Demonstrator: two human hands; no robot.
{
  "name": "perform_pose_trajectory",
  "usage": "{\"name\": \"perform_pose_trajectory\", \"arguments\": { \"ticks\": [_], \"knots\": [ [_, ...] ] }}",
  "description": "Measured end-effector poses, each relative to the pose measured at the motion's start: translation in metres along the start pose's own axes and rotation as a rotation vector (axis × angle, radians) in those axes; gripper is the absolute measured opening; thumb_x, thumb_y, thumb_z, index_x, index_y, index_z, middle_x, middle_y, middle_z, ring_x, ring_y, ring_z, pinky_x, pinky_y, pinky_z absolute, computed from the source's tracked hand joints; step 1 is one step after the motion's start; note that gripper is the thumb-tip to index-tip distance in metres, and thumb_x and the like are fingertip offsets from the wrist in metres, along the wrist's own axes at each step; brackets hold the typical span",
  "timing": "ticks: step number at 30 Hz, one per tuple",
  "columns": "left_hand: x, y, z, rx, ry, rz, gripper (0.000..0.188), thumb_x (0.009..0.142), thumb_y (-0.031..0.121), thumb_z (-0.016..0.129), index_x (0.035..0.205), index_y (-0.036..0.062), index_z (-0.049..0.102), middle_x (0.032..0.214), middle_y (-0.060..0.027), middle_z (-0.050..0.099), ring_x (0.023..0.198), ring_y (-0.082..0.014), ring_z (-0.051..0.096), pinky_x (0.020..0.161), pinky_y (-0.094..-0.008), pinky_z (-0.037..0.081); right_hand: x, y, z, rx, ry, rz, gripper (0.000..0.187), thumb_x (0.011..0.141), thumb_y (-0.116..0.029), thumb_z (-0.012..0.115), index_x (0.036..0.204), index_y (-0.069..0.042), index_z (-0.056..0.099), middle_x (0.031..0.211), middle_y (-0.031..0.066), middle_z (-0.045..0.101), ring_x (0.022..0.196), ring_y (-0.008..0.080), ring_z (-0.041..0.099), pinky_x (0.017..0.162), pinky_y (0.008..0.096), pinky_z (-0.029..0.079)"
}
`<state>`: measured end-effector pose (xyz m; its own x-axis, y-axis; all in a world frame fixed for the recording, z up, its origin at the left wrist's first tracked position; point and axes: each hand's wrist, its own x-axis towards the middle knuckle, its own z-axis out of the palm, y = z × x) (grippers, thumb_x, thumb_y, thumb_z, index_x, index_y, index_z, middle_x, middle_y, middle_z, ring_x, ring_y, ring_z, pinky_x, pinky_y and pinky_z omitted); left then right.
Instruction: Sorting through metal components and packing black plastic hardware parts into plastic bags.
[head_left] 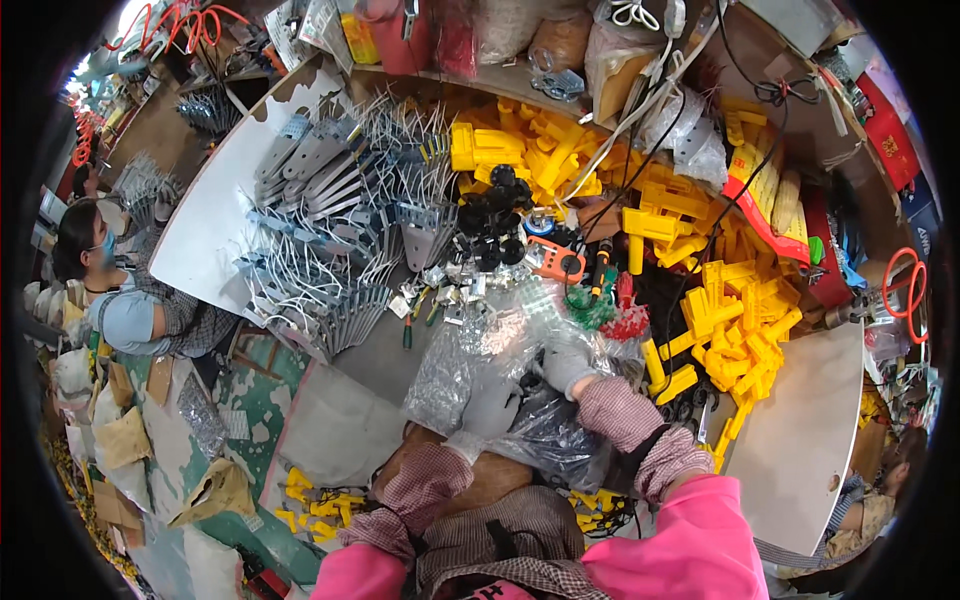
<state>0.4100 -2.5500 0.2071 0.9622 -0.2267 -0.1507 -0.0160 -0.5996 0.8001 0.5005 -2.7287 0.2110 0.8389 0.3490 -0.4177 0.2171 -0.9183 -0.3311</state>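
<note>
A crumpled clear plastic bag (437, 378) lies at the table's near edge and spreads over my lap. My left hand (488, 402), in a pale grey glove, is at the bag's middle; plastic and glare hide its fingers. To its right, my gloved right hand (567, 369) is closed on the bag's plastic. Below the hands, a darker fold of plastic (565, 430) sags over my lap. Just beyond them lie small metal parts (470, 287), a green bundle (590, 308) and a red bundle (627, 322).
Grey metal plates with white wires (320, 240) are heaped on the left. Yellow plastic housings (740, 320) pile up on the right. An orange tool (553, 262), black round parts (497, 215) and screwdrivers (408, 330) lie centrally. A co-worker (130, 280) sits at far left.
</note>
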Motion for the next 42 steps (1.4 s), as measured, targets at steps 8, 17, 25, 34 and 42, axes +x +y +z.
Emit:
{"name": "perform_pose_trajectory", "arguments": {
  "ticks": [8,17,25,34,42],
  "knots": [
    [0.002,-0.012,0.003,0.081,0.297,0.238,0.016,0.082,0.013,0.062,0.095,0.0046,0.062,0.109,-0.0191,0.057,0.094,-0.0385,0.058,0.082,-0.0447,0.047,0.000,-0.004,-0.001,0.033,-0.058,0.043,0.049,0.074,-0.033,0.065,0.106,0.005,0.062,0.100,0.0254,0.065,0.099,0.0375,0.062,0.089,0.0414,0.048],
    [0.005,-0.006,-0.013,-0.185,0.091,0.101,0.043,0.081,0.009,0.061,0.123,0.0033,0.054,0.122,-0.0204,0.056,0.113,-0.0378,0.052,0.099,-0.0405,0.040,-0.033,-0.002,-0.042,0.196,0.134,0.052,0.067,0.074,-0.028,0.069,0.129,0.003,0.047,0.126,0.0240,0.054,0.121,0.0358,0.049,0.104,0.0390,0.038],
    [0.014,0.005,-0.020,-0.086,0.000,0.247,0.055,0.075,0.011,0.065,0.128,0.0059,0.052,0.121,-0.0211,0.055,0.110,-0.0407,0.053,0.097,-0.0435,0.041,-0.026,-0.018,-0.085,0.660,-0.042,-0.094,0.054,0.074,-0.022,0.069,0.119,0.002,0.052,0.103,0.0133,0.062,0.099,0.0258,0.060,0.087,0.0333,0.047],
    [0.008,-0.001,-0.011,0.136,-0.206,0.023,0.088,0.075,0.039,0.072,0.141,-0.0036,0.031,0.143,-0.0225,0.036,0.136,-0.0357,0.030,0.112,-0.0415,0.028,-0.024,-0.006,-0.136,0.918,-0.712,-0.226,0.034,0.079,-0.017,0.066,0.110,-0.003,0.060,0.084,-0.0009,0.060,0.075,0.0070,0.056,0.067,0.0205,0.047],
    [-0.014,0.023,-0.010,0.252,-0.179,0.066,0.114,0.063,0.058,0.074,0.144,-0.0042,0.023,0.145,-0.0230,0.034,0.135,-0.0339,0.033,0.111,-0.0433,0.027,0.056,-0.035,-0.198,1.041,-0.039,-0.164,0.039,0.084,-0.020,0.064,0.117,-0.001,0.054,0.104,0.0094,0.062,0.086,0.0144,0.061,0.070,0.0273,0.052]
  ]
}}
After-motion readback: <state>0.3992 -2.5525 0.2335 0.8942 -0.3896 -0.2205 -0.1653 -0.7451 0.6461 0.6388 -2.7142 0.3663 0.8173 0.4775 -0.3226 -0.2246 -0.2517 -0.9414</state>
